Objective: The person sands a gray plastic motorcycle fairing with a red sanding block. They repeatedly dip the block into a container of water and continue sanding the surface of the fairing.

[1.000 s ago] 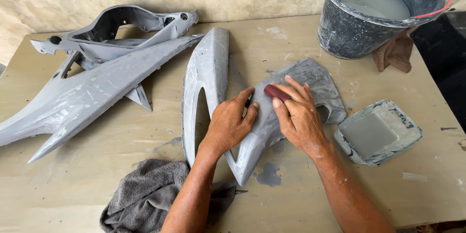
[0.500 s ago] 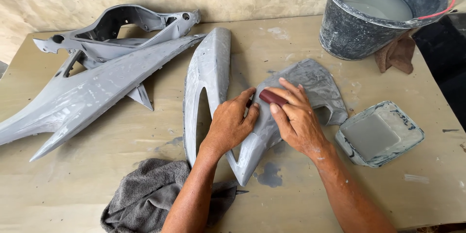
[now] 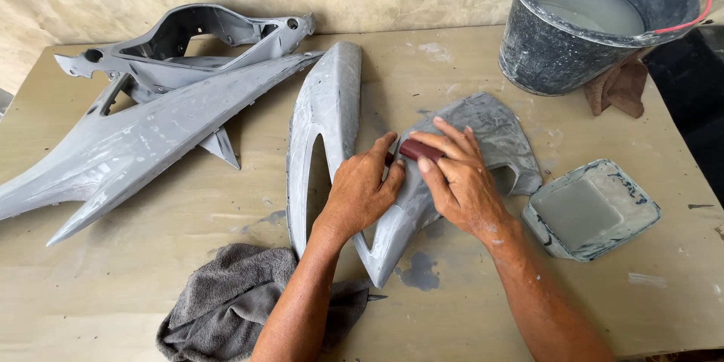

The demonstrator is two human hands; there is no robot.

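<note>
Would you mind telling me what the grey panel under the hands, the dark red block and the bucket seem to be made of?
The grey panel looks like moulded plastic in matt primer, streaked wet and dull. The dark red block, pressed on it by the right hand, seems rubber or foam, smooth and rounded. The bucket looks like dark plastic, scuffed and smeared grey.

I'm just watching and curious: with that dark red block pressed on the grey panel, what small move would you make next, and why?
Probably another short stroke of the dark red block along the grey panel. The right hand presses the block flat on the wet, smeared surface, the left hand pins the panel beside it, and much of the panel towards the bucket looks streaky.
</note>
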